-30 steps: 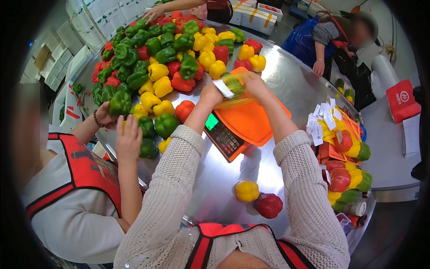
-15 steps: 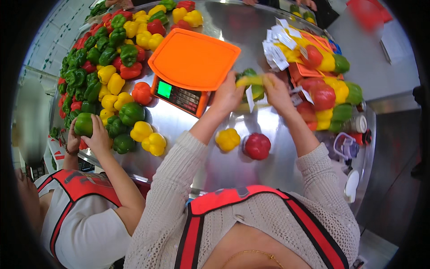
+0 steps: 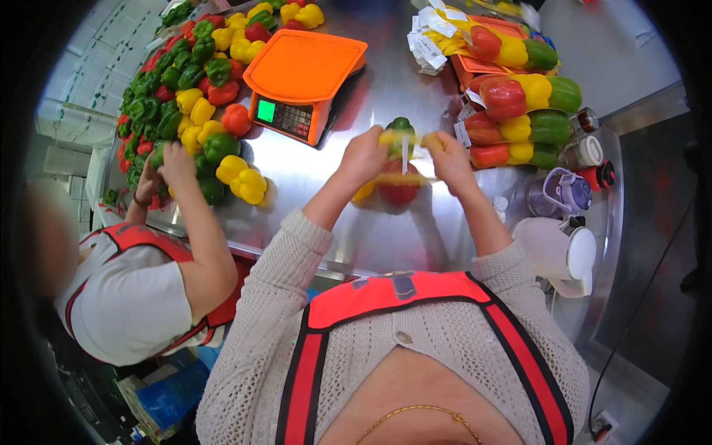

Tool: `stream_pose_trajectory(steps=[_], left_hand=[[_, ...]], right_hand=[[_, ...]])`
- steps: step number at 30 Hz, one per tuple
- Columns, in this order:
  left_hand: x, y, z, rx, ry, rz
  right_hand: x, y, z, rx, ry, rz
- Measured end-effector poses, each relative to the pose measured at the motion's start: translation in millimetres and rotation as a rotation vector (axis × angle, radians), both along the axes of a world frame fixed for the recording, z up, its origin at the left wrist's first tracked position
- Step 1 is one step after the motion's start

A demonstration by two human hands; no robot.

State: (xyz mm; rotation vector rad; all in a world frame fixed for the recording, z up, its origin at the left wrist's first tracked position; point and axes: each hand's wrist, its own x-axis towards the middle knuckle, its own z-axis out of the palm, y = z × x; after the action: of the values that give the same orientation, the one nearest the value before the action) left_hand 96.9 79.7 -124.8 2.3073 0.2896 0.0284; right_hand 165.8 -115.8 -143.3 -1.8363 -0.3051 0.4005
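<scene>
My left hand point(image 3: 363, 156) and my right hand point(image 3: 451, 159) are both closed on a yellow net bag point(image 3: 400, 139), stretched between them above the steel table. A white tag point(image 3: 406, 157) dangles from the bag. Beneath it, seen partly through the netting, sits a red bell pepper point(image 3: 398, 194). A green bell pepper point(image 3: 400, 124) shows just beyond the bag, and a yellow bell pepper point(image 3: 363, 191) is half hidden below my left wrist. Whether any pepper is inside the bag cannot be told.
An orange scale point(image 3: 304, 67) stands ahead on the left, beside a heap of loose peppers point(image 3: 185, 81). To the right lie packed pepper trios point(image 3: 512, 126), tagged yellow nets point(image 3: 437, 37), a bottle point(image 3: 564, 191) and a white kettle point(image 3: 556, 248). A co-worker point(image 3: 141, 274) handles a green pepper on my left.
My view has shifted, so the table's things sit elsewhere in the picture. The bag is now spread wider and hangs over the red pepper. The co-worker's hands have come closer together.
</scene>
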Motion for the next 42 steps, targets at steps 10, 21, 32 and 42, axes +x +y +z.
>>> stream_pose_trajectory(steps=[10, 21, 32, 42], left_hand=[[-31.3, -33.9, -42.4, 0.197, 0.12, 0.088], [-93.1, -84.6, -49.0, -1.209, -0.027, 0.514], [-90.7, -76.3, -72.2, -1.658, -0.105, 0.412], [-69.0, -91.9, -91.1, -1.008, 0.01, 0.642]], right_hand=[[-32.5, -10.8, -110.2, 0.293, 0.388, -0.053], [-62.2, -64.1, -48.7, 0.318, 0.45, -0.017], [-52.0, -63.0, -61.7, 0.374, 0.608, -0.048], [-22.4, -44.3, -143.7, 0.185, 0.481, -0.11]])
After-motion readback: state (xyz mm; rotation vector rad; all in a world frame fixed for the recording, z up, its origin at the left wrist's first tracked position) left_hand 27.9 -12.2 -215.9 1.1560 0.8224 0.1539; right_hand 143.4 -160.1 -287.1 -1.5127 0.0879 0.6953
